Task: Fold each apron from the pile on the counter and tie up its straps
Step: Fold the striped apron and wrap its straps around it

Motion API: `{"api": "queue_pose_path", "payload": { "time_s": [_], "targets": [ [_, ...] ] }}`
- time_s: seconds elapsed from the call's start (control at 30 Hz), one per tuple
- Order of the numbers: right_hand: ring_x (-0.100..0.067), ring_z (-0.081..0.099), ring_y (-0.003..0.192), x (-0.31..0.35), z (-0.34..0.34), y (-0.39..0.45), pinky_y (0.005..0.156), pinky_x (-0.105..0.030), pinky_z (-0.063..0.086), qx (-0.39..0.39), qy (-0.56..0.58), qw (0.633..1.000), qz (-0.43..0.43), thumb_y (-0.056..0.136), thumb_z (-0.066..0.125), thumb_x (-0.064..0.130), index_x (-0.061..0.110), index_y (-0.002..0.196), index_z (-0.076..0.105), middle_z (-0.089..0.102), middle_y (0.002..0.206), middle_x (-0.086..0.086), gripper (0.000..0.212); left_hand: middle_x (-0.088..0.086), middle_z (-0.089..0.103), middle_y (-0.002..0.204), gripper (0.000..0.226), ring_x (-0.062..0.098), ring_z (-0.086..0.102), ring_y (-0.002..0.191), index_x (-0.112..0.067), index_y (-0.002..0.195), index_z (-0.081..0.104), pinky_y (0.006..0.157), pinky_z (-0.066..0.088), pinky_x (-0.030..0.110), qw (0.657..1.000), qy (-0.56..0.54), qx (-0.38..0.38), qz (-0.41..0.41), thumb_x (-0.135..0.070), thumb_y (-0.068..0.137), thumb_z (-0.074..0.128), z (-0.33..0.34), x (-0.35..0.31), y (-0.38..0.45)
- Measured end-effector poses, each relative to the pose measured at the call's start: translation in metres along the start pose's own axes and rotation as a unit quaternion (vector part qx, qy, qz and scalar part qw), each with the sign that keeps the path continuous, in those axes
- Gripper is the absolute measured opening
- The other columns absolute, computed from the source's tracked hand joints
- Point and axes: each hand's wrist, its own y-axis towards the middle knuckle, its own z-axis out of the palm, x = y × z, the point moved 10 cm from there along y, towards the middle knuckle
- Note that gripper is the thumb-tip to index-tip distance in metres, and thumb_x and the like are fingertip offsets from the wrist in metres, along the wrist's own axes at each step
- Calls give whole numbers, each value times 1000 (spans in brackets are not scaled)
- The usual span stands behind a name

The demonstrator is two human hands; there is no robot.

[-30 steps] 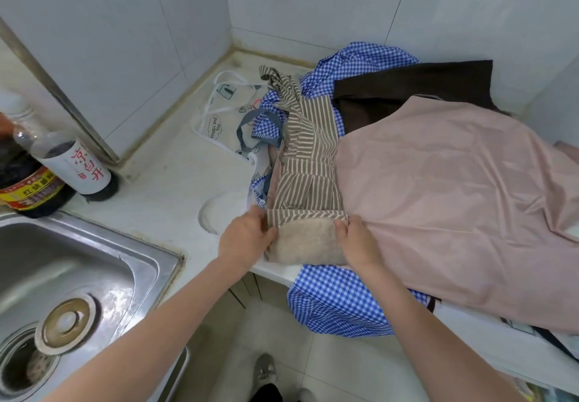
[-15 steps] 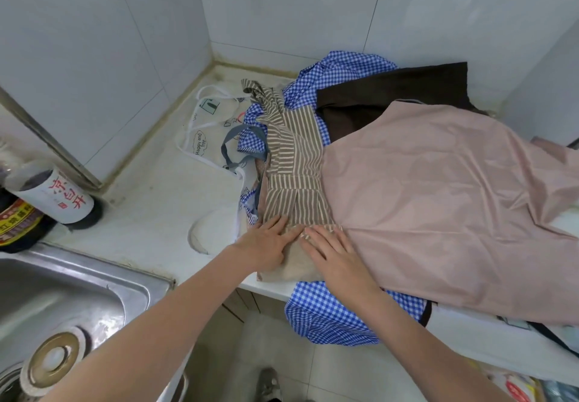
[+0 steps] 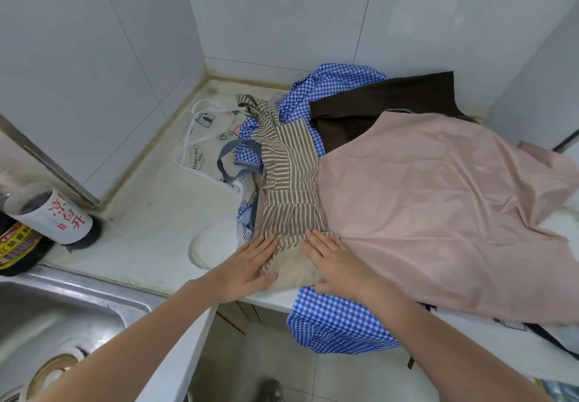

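Counter [image 3: 150, 232] holds brown-striped apron [image 3: 288, 179], folded narrow, beige near end.

Aprons lying piled on the counter [image 3: 150, 229], against the corner walls: striped apron [image 3: 289, 179] lying left of the broad plain apron [image 3: 438, 207]; checked apron [image 3: 338, 323] lying beneath both, hanging over the front edge. Sink [image 3: 62, 317] sitting left; bottles [image 3: 47, 223] standing behind it.
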Motion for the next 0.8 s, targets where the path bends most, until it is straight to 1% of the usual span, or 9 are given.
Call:
{"api": "queue_pose_path", "payload": {
  "time_s": [0.07, 0.13, 0.2, 0.23, 0.3, 0.43, 0.53, 0.67, 0.8],
  "targets": [
    [-19, 16, 144, -10, -16, 4, 117, -31, 9, 4, 118, 993, 14, 90, 56, 35, 14, 150, 21, 17, 157, -6, 73, -18, -9, 149, 111, 0, -6, 139, -24, 150, -2, 114, -2, 20, 999, -31, 30, -10, -89, 62, 18, -4, 3, -7],
    [-20, 50, 121, -25, -40, 12, 102, -27, 37, -12, 240, 970, 39, 84, 64, 28, 17, 134, 51, 54, 135, -5, 53, -9, 27, 151, 104, 7, 28, 136, -25, 147, 26, 113, 20, 23, 997, -81, 2, -20, -85, 63, 42, -17, 8, -5],
    [-17, 57, 109, -55, -60, 21, 92, -24, 42, -76, 315, 939, 112, 80, 70, 29, 17, 124, 60, 63, 122, -4, 47, 2, 65, 110, 75, 15, 60, 98, -22, 117, 58, 89, 46, 24, 982, -154, -87, -72, -80, 71, 47, -36, 21, 3],
    [-18, 57, 111, -70, -67, 25, 94, -25, 42, -120, 349, 916, 157, 78, 72, 34, 15, 124, 60, 62, 122, -4, 50, 5, 66, 91, 62, 17, 61, 84, -17, 102, 62, 74, 46, 23, 964, -201, -132, -116, -72, 78, 47, -46, 29, 3],
    [-22, 55, 114, -89, -66, 28, 98, -31, 42, -181, 405, 865, 234, 77, 71, 46, 12, 125, 57, 60, 125, -6, 61, 12, 67, 93, 49, 25, 61, 88, -6, 97, 63, 73, 44, 31, 930, -256, -187, -187, -52, 92, 47, -55, 40, 7],
    [-26, 53, 115, -87, -60, 47, 86, -26, 37, -200, 414, 847, 267, 85, 63, 45, 8, 125, 51, 57, 125, -9, 56, 8, 61, 83, 43, 25, 56, 84, -11, 70, 51, 66, 36, 28, 913, -242, -189, -267, -45, 96, 44, -59, 51, 15],
    [-28, 51, 118, -86, -62, 59, 88, -27, 38, -206, 422, 843, 263, 87, 63, 41, 5, 127, 49, 55, 128, -13, 56, 11, 61, 98, 32, 28, 56, 93, -8, 92, 54, 71, 37, 29, 921, -206, -171, -284, -39, 96, 46, -64, 53, 18],
    [-24, 58, 106, -93, -67, 67, 78, -23, 39, -186, 456, 832, 256, 86, 65, 39, 7, 115, 59, 62, 110, -5, 43, 9, 47, 124, 49, 27, 45, 113, -11, 133, 37, 88, 39, 34, 934, 58, -277, -217, -38, 93, 45, -113, 19, 12],
    [-14, 63, 80, -80, -73, 67, 73, -20, 50, -111, 587, 783, 173, 87, 66, 26, 1, 103, 65, 68, 98, -9, 30, 5, 55, 126, 52, 26, 51, 115, -18, 127, 54, 91, 44, 42, 934, 110, -339, 11, -47, 89, 35, -125, -42, 14]
  ]
}}
